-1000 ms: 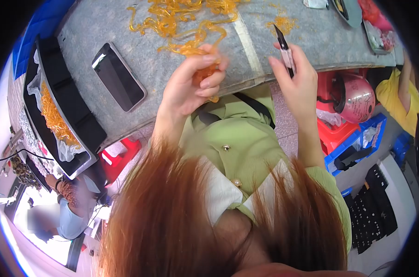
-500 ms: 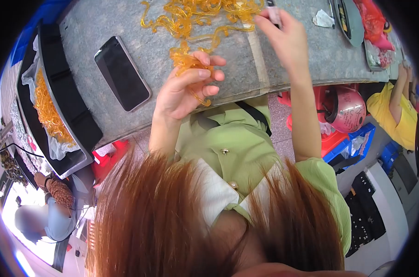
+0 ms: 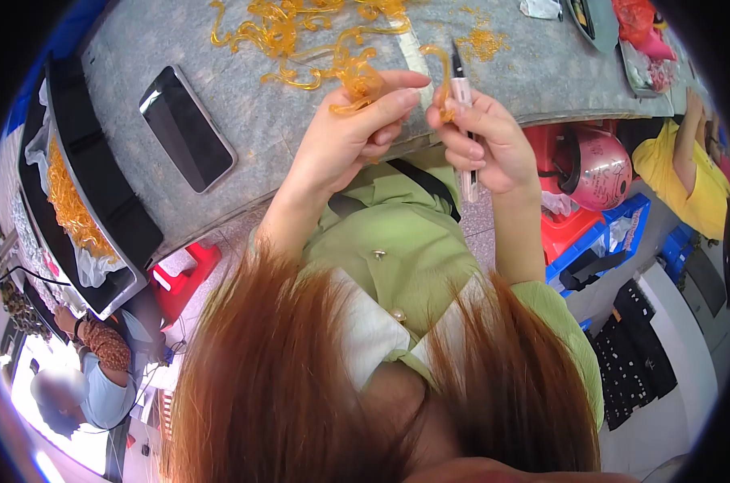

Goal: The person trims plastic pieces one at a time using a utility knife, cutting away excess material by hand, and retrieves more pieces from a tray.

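Amber plastic shows in both hands. Against the right hand's [image 3: 490,141] fingers stands a single curl [image 3: 446,76], its long axis running away from the body, nearly parallel to the pen-shaped craft knife [image 3: 461,90] just beside it; its hooked far end bends leftward. That hand is closed, thumb and fingers gripping both the curl and the knife, whose dark tip points away from the body, towards scattered amber crumbs [image 3: 483,44] on the table [image 3: 244,105].

The left hand [image 3: 345,133] is partly curled around a small amber bunch [image 3: 361,80], the index finger extended so that its tip lies just left of the curl (whether they touch, I cannot tell). It is also the hand nearer the tangled amber pile [image 3: 284,28], which lies beyond it on the tabletop, and nearer the phone [image 3: 189,133] off to its left.
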### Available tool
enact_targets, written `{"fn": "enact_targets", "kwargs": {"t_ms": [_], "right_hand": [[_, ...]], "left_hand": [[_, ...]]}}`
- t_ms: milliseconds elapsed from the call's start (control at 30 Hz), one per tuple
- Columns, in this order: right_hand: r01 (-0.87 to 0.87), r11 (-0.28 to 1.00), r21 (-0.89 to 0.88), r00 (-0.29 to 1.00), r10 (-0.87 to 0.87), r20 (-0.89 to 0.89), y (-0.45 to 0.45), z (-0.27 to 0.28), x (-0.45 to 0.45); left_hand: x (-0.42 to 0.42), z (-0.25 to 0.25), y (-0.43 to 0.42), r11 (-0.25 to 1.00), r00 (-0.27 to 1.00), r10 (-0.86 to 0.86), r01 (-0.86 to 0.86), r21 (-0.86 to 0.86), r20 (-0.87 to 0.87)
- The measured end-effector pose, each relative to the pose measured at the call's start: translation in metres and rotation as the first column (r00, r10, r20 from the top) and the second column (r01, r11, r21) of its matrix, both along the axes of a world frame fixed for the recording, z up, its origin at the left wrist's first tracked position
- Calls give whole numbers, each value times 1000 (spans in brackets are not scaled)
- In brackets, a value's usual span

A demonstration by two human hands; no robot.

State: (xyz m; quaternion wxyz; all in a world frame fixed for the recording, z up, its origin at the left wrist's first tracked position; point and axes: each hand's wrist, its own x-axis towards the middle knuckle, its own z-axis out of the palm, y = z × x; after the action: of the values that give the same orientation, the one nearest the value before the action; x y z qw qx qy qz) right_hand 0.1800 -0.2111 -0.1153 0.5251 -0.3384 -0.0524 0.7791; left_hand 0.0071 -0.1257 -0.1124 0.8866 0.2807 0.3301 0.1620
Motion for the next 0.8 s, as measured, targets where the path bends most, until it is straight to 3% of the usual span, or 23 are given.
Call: {"fn": "enact_targets", "kwargs": {"t_ms": [133,200,233,267,300,400,500,600,700,800], "right_hand": [[-38,998,-42,989,32,-148,-8,-4,-10],[92,994,-57,983,-82,163,-12,-2,-17],[160,986,-51,939,-136,315,-14,-1,-20],[248,968,-44,923,-222,314,-14,1,-19],[196,980,-25,907,-171,385,-13,4,-18],[83,996,-25,841,-57,538,-15,6,-18],[200,980,-2,912,-185,367,-15,-2,-18],[292,957,-3,902,-274,333,-15,-6,-19],[265,964,10,896,-250,368,-16,-6,-18],[305,952,-10,865,-273,420,-22,-2,-19]], "left_hand": [[7,2,-5,990,998,-40,47,133,-51],[6,-1,-6,978,993,-2,26,206,-117],[6,-1,-8,941,984,29,33,336,-178],[7,-1,-9,886,970,68,48,460,-232],[8,-1,-10,815,954,114,70,575,-278],[9,0,-10,815,958,112,62,577,-262],[12,-2,-13,893,965,123,-5,451,-232],[12,-5,-15,882,963,48,83,464,-264],[15,-1,-13,900,944,-22,163,405,-330],[17,-21,-17,767,911,98,186,614,-400]]}}
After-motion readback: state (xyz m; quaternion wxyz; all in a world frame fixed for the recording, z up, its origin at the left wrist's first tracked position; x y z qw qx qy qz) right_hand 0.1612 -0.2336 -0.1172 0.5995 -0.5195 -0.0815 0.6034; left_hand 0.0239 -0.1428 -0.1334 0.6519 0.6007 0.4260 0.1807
